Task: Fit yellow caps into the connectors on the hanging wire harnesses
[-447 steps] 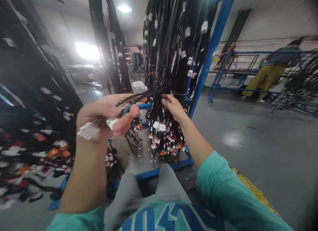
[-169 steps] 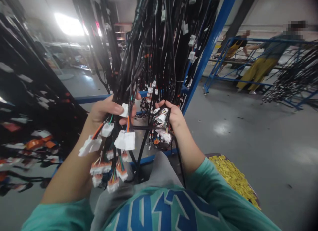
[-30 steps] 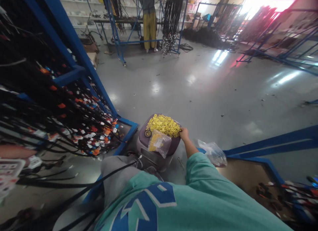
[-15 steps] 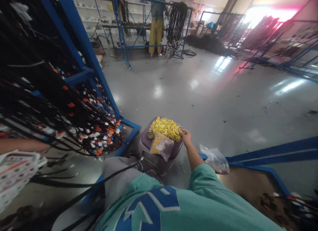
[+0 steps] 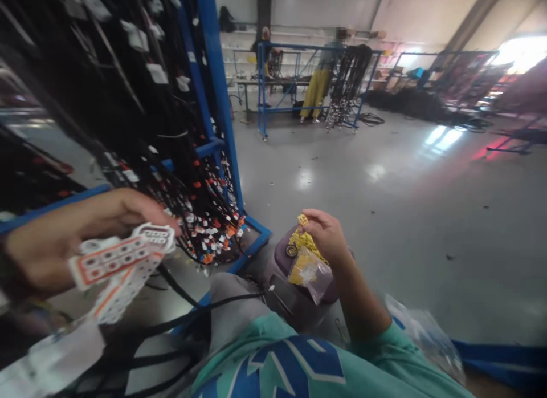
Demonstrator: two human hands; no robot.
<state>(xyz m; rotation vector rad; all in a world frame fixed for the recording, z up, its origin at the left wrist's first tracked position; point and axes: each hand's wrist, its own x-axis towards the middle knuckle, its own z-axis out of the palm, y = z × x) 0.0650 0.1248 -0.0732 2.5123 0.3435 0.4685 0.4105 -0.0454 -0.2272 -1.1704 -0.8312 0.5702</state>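
- a blue rack is standing left of the purple stool, and black cables are hanging in it, their plug-tipped ends bunching low down.
- the purple stool is standing just beyond our grey-clad leg and is serving as our landmark.
- our left hand is staying out of the stool's space, well to its left; we are closing it on some white connectors, but its fingertips are hiding, so we cannot tell how firmly they are pressing.
- our right hand is hovering over the stool, and we are pinching one yellow piece between thumb and fingertips.
- a yellow pile is lying on the stool, our right hand partly covering it, and a clear packet is lying against its near side.
- the white connectors, some showing orange, are presenting rows of holes left of the stool.
- the yellow piece is sitting above the stool, apart from the pile, so we are judging this to be the picking step; the next move is probably calling for a light, steady pinch, with the connector faces turning toward us.
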